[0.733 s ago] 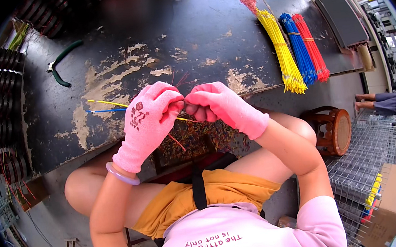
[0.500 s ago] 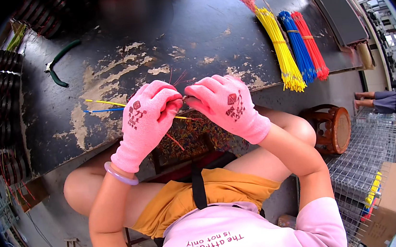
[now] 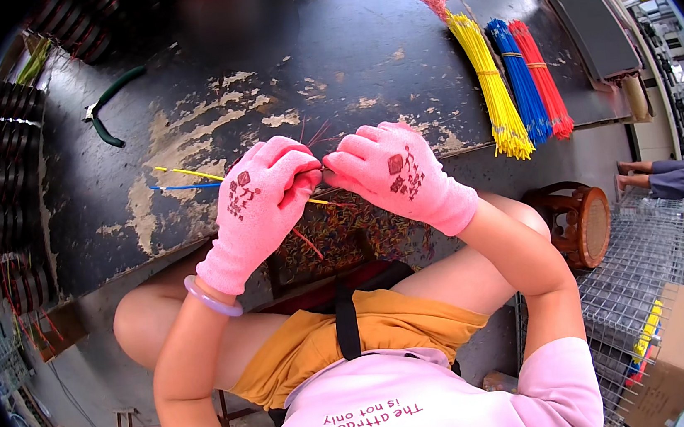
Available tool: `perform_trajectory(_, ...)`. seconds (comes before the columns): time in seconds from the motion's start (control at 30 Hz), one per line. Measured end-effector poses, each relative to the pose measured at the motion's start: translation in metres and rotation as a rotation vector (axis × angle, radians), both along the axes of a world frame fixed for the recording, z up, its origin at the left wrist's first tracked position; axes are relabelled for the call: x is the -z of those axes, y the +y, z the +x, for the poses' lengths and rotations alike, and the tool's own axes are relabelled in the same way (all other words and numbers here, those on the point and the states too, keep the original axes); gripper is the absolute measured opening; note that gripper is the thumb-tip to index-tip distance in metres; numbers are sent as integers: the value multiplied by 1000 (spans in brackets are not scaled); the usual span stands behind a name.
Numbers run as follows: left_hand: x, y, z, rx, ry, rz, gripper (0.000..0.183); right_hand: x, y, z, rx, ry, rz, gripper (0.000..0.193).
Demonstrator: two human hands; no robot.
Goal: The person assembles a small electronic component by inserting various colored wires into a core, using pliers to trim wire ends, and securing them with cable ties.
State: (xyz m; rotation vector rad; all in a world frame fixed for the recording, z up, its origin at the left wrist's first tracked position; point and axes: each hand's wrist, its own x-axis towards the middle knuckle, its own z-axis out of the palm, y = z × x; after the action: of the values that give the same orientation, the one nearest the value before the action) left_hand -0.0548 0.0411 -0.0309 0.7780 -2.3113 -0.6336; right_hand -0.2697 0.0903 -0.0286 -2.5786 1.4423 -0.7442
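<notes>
My left hand (image 3: 263, 195), in a pink glove, is closed around a yellow wire (image 3: 186, 174) and a blue wire (image 3: 181, 188) that stick out to its left. A yellow end and a red strand (image 3: 308, 243) show below its fingers. Close by, my right hand (image 3: 398, 176), gloved the same way, has thumb and fingers pinched together at the left fingertips. Thin dark-red strands (image 3: 314, 135) fan out above the place where both hands meet. What lies between the right fingertips is hidden.
Green-handled pliers (image 3: 102, 109) lie open on the worn black table (image 3: 344, 71). At the right are bundles of yellow wires (image 3: 488, 81), blue wires (image 3: 519, 78) and red wires (image 3: 542, 76). Coloured scraps (image 3: 352, 233) lie below my hands. A wooden stool (image 3: 580, 222) and wire-mesh cage (image 3: 635, 266) stand right.
The whole view has shifted slightly. Both hands stay together at the table edge in nearly the same pose, with the wires still in the left hand.
</notes>
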Motion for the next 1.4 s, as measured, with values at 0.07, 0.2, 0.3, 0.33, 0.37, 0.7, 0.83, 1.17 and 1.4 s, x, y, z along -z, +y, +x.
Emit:
perform_trajectory(0.07, 0, 0, 0, 7, 2, -1, 12, -3, 2, 4, 128, -502, 574, 20)
perform_trajectory(0.2, 2, 0, 2, 18, 8, 14, 13, -11, 7, 2, 336, -1003, 1162, 29)
perform_trajectory(0.3, 1, 2, 1, 26, 0, 30, 13, -23, 16, -14, 518, -715, 870, 28)
perform_trajectory(0.33, 0, 2, 0, 28, -7, 35, 13, -15, 17, -13, 431, -653, 657, 27)
perform_trajectory(0.37, -1, 2, 1, 27, -18, 30, 14, -15, 16, -3, 346, -595, 445, 27)
perform_trajectory(0.7, -23, 0, 25, -91, -156, -144, 24, -7, -2, 12, 243, -555, 704, 26)
perform_trajectory(0.83, -9, 1, 14, -86, -189, -143, 27, -9, -4, 11, 281, -525, 736, 29)
perform_trajectory(1.17, -6, 8, 12, -100, -208, -38, 30, -33, 76, -179, 1158, -498, -51, 32)
perform_trajectory(1.4, -4, 7, 11, -99, -221, -40, 31, -9, 120, -291, 1546, -32, 88, 49)
